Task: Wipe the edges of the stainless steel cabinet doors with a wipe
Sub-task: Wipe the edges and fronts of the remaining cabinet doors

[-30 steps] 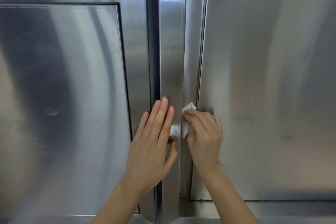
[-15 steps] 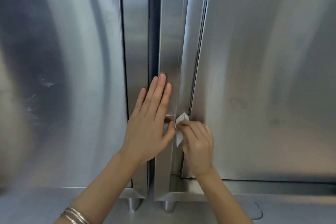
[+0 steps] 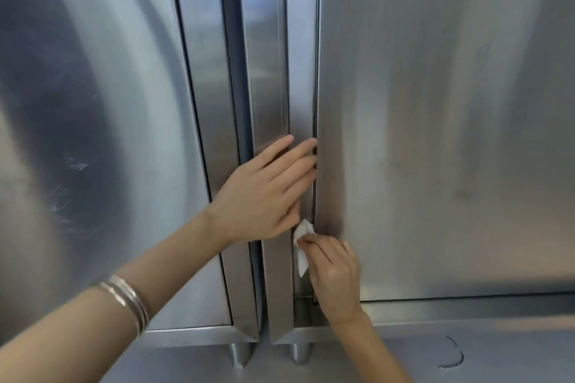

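The left hand [image 3: 264, 193] no longer lies flat with its fingers pointing up the long vertical brushed-steel handle strip [image 3: 264, 71]. It has turned sideways and reaches across that strip, fingers straight and slightly spread, with the fingertips [image 3: 306, 146] touching the dark seam at the left edge of the right-hand stainless steel cabinet door [image 3: 435, 134]. Whether they are hooking into the gap or only resting there cannot be told. The right hand [image 3: 334, 267] pinches the small crumpled white wipe [image 3: 303, 228] between thumb and curled fingers and presses it against that same door edge. It sits lower on the edge than a second ago, just below the left hand and near the door's bottom corner. This suggests the downward pass along this edge is almost finished, with only a short stretch left above the lower rail. The left hand's new position looks like preparation to pull or steady the door so the wipe can reach into the seam. The left-hand stainless steel cabinet door [image 3: 93, 134] has no hand on it, and thin silver bangles [image 3: 130, 298] circle the left forearm.
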### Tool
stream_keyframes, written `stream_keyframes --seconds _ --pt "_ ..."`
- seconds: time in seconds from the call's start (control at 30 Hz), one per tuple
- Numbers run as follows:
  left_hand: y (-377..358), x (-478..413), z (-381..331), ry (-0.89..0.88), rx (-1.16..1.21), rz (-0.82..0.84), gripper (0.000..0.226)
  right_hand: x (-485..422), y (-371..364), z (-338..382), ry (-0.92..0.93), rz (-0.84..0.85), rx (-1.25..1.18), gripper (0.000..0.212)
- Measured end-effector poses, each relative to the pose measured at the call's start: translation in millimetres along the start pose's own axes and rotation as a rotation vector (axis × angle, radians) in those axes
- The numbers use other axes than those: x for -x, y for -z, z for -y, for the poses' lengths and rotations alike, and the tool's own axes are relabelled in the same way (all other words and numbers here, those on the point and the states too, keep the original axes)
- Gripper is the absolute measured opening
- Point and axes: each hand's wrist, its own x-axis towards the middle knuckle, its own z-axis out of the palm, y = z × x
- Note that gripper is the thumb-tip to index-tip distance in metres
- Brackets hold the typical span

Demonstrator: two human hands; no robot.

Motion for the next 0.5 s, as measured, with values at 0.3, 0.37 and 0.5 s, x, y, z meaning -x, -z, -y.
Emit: stream_keyframes --seconds 0.3,0.37,0.5 --pt "-12.9 -5.2 14.6 -0.155 -0.115 -0.061 0.032 3.2 -11.2 6.3 -0.042 -0.002 0.063 0.009" --pt "-17.3 -3.3 6.9 -0.184 -0.127 -0.06 0.035 0.0 -13.4 4.3 -0.053 -0.046 0.067 0.006" --pt "-26.1 4.0 -8.3 -0.274 -0.155 -0.029 0.038 51.3 -17.9 4.6 -0.07 0.146 0.158 0.021"
